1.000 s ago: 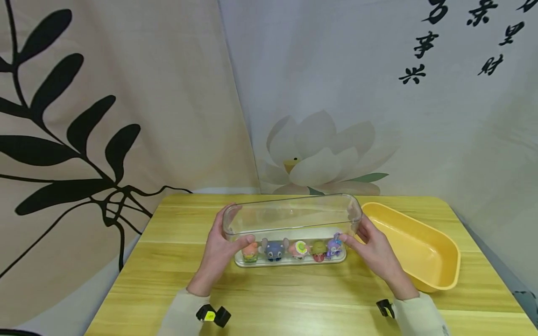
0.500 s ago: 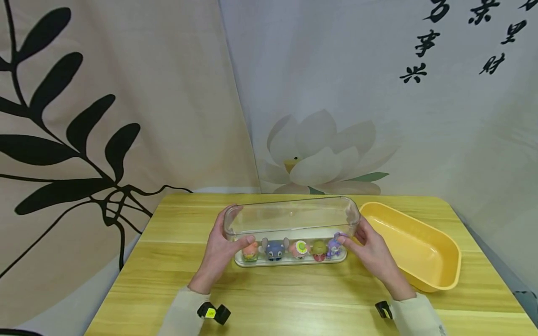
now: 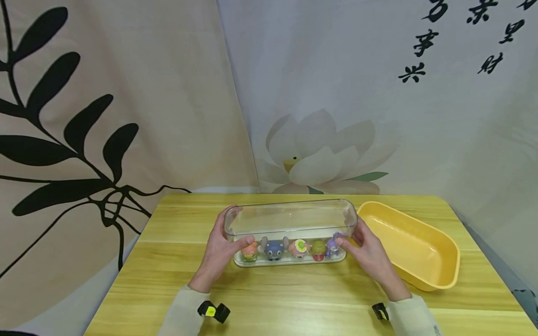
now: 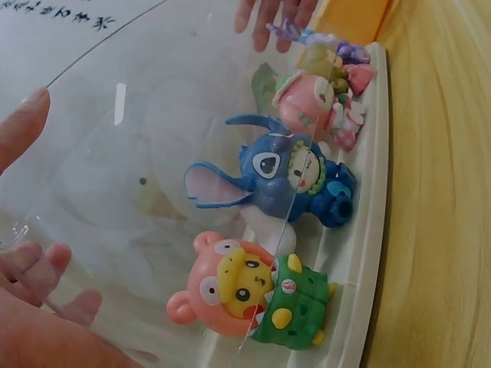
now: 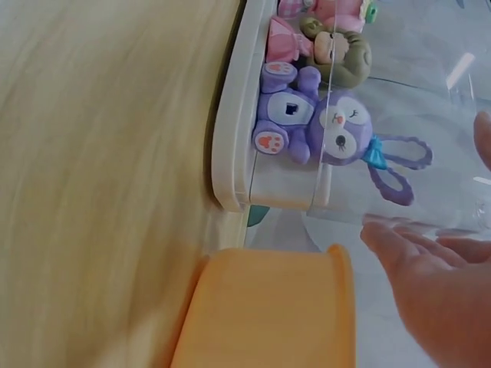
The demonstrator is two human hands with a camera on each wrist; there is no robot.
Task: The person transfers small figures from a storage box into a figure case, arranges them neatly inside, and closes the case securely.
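Note:
A clear plastic cover [image 3: 290,218] is held over a long white base tray [image 3: 290,263] with several small toy figurines on it. My left hand [image 3: 219,249] grips the cover's left end, thumb in front and fingers behind. At the other end my right hand [image 3: 371,254] holds it the same way. The cover's lower edge crosses in front of the figurines, above the tray's rim. In the left wrist view stand a pink-hooded yellow figurine [image 4: 242,284] and a blue big-eared one [image 4: 284,169]. A purple rabbit figurine [image 5: 337,126] is at the right end.
A yellow plastic basin [image 3: 420,247] sits on the wooden table [image 3: 294,298] just right of the tray, close to my right hand. Behind the table hangs a printed curtain [image 3: 328,70].
The cover's right end has come down a little and my right hand has shifted slightly left with it. My left hand stays nearly still.

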